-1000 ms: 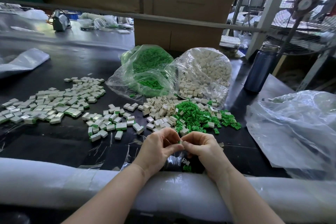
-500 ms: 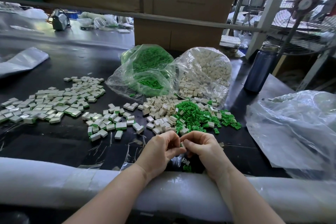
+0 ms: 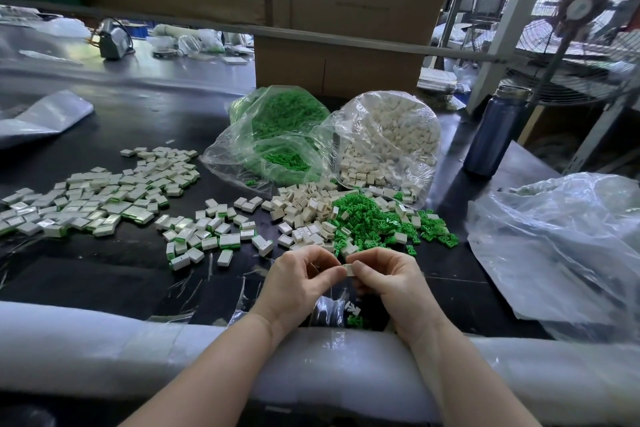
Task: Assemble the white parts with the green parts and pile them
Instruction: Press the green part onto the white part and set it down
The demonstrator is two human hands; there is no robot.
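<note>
My left hand [image 3: 301, 282] and my right hand [image 3: 388, 279] meet at the table's near edge and both pinch one small white part [image 3: 349, 269] between thumbs and fingertips. Whether a green part sits in it is hidden by my fingers. Just beyond lie a heap of loose white parts [image 3: 304, 211] and a heap of loose green parts [image 3: 367, 222]. Assembled white-and-green pieces [image 3: 204, 236] are scattered to the left, with a larger spread [image 3: 97, 198] further left. A few green parts [image 3: 355, 321] lie below my hands.
Two clear bags stand behind the heaps, one of green parts [image 3: 277, 135], one of white parts [image 3: 391, 139]. A dark blue bottle [image 3: 495, 135] stands at the right, beside crumpled clear plastic [image 3: 561, 253]. White foam padding [image 3: 104, 350] runs along the table's near edge. Cardboard boxes [image 3: 339, 62] stand behind.
My hands have stayed together at the same spot. The fingers have shifted slightly and the white part shows more plainly between the thumbs.
</note>
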